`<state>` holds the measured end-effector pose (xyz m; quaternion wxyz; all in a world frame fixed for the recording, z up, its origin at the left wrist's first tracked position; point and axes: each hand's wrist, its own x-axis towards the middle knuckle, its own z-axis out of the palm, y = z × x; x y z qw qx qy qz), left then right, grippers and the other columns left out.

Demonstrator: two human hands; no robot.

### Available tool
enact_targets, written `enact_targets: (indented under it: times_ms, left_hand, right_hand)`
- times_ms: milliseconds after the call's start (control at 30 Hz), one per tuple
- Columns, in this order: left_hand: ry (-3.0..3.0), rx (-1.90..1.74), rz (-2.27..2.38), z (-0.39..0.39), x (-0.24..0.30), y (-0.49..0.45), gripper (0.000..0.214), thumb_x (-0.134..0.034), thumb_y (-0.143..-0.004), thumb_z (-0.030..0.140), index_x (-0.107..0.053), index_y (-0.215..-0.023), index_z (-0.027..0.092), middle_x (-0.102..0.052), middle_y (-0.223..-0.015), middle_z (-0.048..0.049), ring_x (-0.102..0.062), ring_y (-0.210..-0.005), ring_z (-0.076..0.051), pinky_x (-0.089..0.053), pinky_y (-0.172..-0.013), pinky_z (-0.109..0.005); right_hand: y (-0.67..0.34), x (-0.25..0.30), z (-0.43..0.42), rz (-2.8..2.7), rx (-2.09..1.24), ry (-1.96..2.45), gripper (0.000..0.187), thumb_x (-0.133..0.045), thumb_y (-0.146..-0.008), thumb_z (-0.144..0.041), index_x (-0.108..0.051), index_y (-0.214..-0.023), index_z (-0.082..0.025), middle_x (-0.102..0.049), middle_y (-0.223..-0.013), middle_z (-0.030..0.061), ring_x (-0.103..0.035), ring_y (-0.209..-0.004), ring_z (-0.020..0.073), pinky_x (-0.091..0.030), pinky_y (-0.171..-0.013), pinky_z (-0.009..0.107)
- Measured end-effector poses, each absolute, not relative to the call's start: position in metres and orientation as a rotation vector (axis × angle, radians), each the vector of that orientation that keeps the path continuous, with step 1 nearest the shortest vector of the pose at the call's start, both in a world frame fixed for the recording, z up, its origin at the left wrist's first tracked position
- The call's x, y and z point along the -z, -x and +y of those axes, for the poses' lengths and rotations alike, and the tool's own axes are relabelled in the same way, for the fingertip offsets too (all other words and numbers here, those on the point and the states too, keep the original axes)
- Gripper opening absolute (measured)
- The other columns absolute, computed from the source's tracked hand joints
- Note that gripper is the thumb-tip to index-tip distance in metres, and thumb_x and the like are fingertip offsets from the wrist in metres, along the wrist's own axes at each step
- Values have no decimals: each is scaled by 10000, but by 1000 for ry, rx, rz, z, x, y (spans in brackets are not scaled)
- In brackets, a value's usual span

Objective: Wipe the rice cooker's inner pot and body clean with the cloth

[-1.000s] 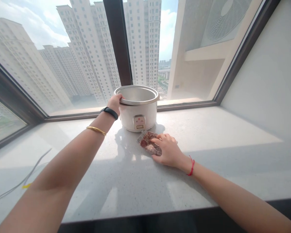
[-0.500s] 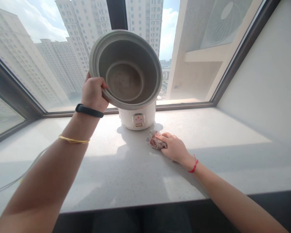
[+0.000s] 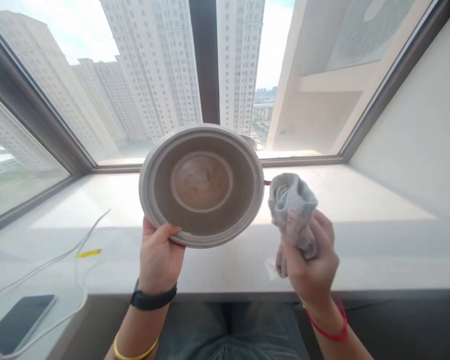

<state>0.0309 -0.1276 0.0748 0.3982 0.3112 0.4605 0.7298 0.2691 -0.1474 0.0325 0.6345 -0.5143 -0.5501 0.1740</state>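
My left hand (image 3: pixel 159 257) is shut on the lower rim of a metal rice cooker inner pot (image 3: pixel 201 184), holding it tilted with its stained inside facing me. My right hand (image 3: pixel 307 260) grips a crumpled grey cloth (image 3: pixel 292 212) to the right of the pot, apart from it. The white rice cooker body (image 3: pixel 249 142) stands on the sill behind the pot, almost entirely hidden, with only a sliver of its rim showing.
A stone windowsill (image 3: pixel 345 200) runs beneath tall windows. A white cable (image 3: pixel 60 261) with a yellow tag (image 3: pixel 89 253) lies at left, near a dark smartphone (image 3: pixel 18 322). My jeans (image 3: pixel 228 325) show below the sill.
The pot has tilted further toward me and dropped lower. My right hand has lifted the cloth off the sill. The view has shifted down toward my lap.
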Motion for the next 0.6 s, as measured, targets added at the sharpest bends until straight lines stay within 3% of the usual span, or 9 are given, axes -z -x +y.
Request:
enact_targets:
  times_ms: [67, 167, 233, 333, 433, 600]
  left_hand:
    - [-784, -1843, 1175, -132, -62, -44, 592, -568, -572, 113, -603, -1087, 403, -698, -987, 41, -652, -988, -222, -594, -843, -407]
    - [-791, -1813, 1169, -135, -49, -62, 437, -601, -576, 146, -610, -970, 334, -677, -878, 31, -632, -852, -190, -571, -781, -349]
    - [-759, -1819, 1138, -134, -44, -71, 393, -624, -565, 141, -620, -920, 310, -667, -833, 40, -611, -787, -161, -548, -728, -298]
    - [-671, -1878, 1050, -129, -37, -81, 380, -659, -513, 107, -649, -861, 260, -652, -756, 48, -586, -703, -124, -512, -653, -231]
    - [-606, -1904, 972, -124, -31, -88, 363, -654, -485, 85, -669, -824, 212, -639, -701, 36, -578, -658, -115, -490, -607, -201]
    - [-570, -1886, 934, -124, -31, -90, 424, -667, -519, 47, -703, -900, 228, -660, -754, 21, -592, -665, -129, -480, -573, -200]
  right_hand:
    - [-257, -43, -147, -1551, -64, 1240, 516, -633, -810, -317, -608, -1324, -364, -536, -1415, 109, -580, -1184, 385, -501, -936, 596]
    - [-244, -56, -123, -1975, 98, 1365, 585, -591, -852, -316, -550, -1435, -323, -362, -1604, 39, -382, -1356, 452, -362, -1051, 654]
    - [-238, -58, -104, -2187, 82, 1494, 625, -581, -880, -345, -497, -1493, -255, -365, -1605, 90, -369, -1335, 469, -365, -1001, 654]
    - [-228, -51, -91, -2372, 57, 1632, 564, -502, -952, -477, -550, -1446, -211, -558, -1420, 185, -432, -1269, 437, -402, -924, 600]
    - [-214, -45, -95, -2463, -72, 1594, 506, -318, -1025, -493, -590, -1397, -284, -671, -1234, 135, -532, -1154, 353, -441, -856, 485]
    - [-191, -46, -103, -2519, -215, 1394, 498, -260, -1053, -410, -473, -1497, -340, -653, -1314, 63, -574, -1105, 259, -438, -869, 373]
